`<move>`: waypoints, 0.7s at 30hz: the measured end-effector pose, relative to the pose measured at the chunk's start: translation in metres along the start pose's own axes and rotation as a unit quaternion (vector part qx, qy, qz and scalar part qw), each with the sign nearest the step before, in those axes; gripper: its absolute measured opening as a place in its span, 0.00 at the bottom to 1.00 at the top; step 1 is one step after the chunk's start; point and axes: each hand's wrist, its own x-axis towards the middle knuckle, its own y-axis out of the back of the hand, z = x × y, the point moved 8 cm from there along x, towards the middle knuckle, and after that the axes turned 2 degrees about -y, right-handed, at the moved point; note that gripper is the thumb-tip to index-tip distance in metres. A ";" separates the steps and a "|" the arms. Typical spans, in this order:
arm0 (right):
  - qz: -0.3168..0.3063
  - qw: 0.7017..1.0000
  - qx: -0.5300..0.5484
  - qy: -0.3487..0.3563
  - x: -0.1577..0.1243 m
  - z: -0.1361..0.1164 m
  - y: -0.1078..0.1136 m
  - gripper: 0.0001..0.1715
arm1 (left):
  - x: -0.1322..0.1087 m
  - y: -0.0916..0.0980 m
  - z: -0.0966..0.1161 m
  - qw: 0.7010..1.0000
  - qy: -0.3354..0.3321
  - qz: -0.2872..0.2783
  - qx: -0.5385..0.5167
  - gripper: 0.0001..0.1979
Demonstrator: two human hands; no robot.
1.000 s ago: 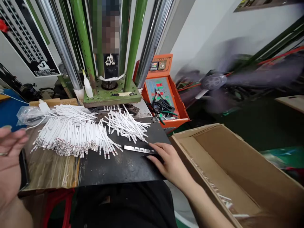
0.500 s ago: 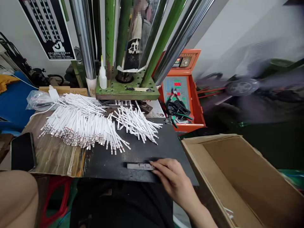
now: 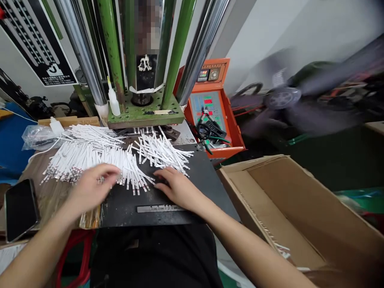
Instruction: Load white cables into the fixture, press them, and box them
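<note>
My left hand (image 3: 94, 186) is slightly blurred over the front of a large heap of white strips (image 3: 87, 150); its thumb and fingers are a little apart, with nothing visible between them. At the front of the smaller heap of white strips (image 3: 163, 152) is my right hand (image 3: 177, 188). A gap shows between its thumb and forefinger, near the ends of a few strips. A narrow grey metal bar with small notches (image 3: 159, 208) lies on the black tabletop (image 3: 123, 212), its right end partly covered by my right wrist.
A green press (image 3: 147, 114) with steel columns stands behind the strips, a white squeeze bottle (image 3: 113, 100) on its plate. Right of it are an orange control box (image 3: 225, 100), a blurred fan (image 3: 283, 97) and an open cardboard box (image 3: 255, 192). A phone (image 3: 21, 210) lies at left.
My right hand has let go of the metal bar and moved up and left to the strips. My left hand has come into view over the large heap. The whole view has shifted.
</note>
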 end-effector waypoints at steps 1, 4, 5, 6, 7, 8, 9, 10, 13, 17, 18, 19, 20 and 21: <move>-0.031 0.999 -0.033 -0.027 0.015 -0.001 -0.005 0.13 | 0.004 -0.021 0.013 0.997 -0.064 -0.026 0.043 0.09; -0.091 0.989 -0.098 -0.064 0.045 -0.008 -0.022 0.08 | 0.013 -0.080 0.035 0.955 -0.204 -0.099 0.191 0.11; -0.100 0.987 -0.103 -0.066 0.049 -0.010 -0.025 0.07 | 0.016 -0.092 0.034 0.945 -0.214 -0.118 0.219 0.11; -0.105 0.987 -0.104 -0.068 0.049 -0.012 -0.027 0.07 | 0.020 -0.100 0.031 0.939 -0.218 -0.135 0.231 0.10; -0.110 0.986 -0.107 -0.069 0.046 -0.012 -0.028 0.08 | 0.023 -0.104 0.027 0.936 -0.221 -0.150 0.231 0.08; -0.112 0.985 -0.108 -0.069 0.040 -0.010 -0.026 0.10 | 0.025 -0.106 0.023 0.934 -0.226 -0.160 0.227 0.06; -0.109 0.986 -0.108 -0.063 0.032 -0.008 -0.021 0.11 | 0.026 -0.106 0.019 0.933 -0.231 -0.165 0.222 0.06; -0.101 0.988 -0.107 -0.055 0.023 -0.005 -0.015 0.12 | 0.026 -0.105 0.015 0.932 -0.238 -0.165 0.220 0.06; -0.061 0.995 -0.070 -0.031 -0.013 0.010 0.012 0.11 | 0.020 -0.094 0.012 0.932 -0.270 -0.134 0.202 0.09; 0.053 0.989 0.132 -0.048 -0.058 0.036 0.039 0.05 | 0.002 -0.057 0.022 0.956 -0.286 -0.024 0.059 0.08; 0.084 0.978 0.184 -0.047 -0.067 0.038 0.041 0.05 | -0.003 -0.047 0.023 0.961 -0.275 0.009 0.024 0.06; 0.109 0.968 0.220 -0.039 -0.073 0.039 0.040 0.06 | -0.007 -0.039 0.023 0.966 -0.256 0.046 0.001 0.05; 0.127 0.962 0.241 -0.027 -0.078 0.037 0.037 0.07 | -0.012 -0.031 0.021 0.969 -0.230 0.090 -0.009 0.05; 0.139 0.959 0.246 -0.012 -0.080 0.034 0.033 0.07 | -0.015 -0.025 0.018 0.970 -0.197 0.138 -0.016 0.07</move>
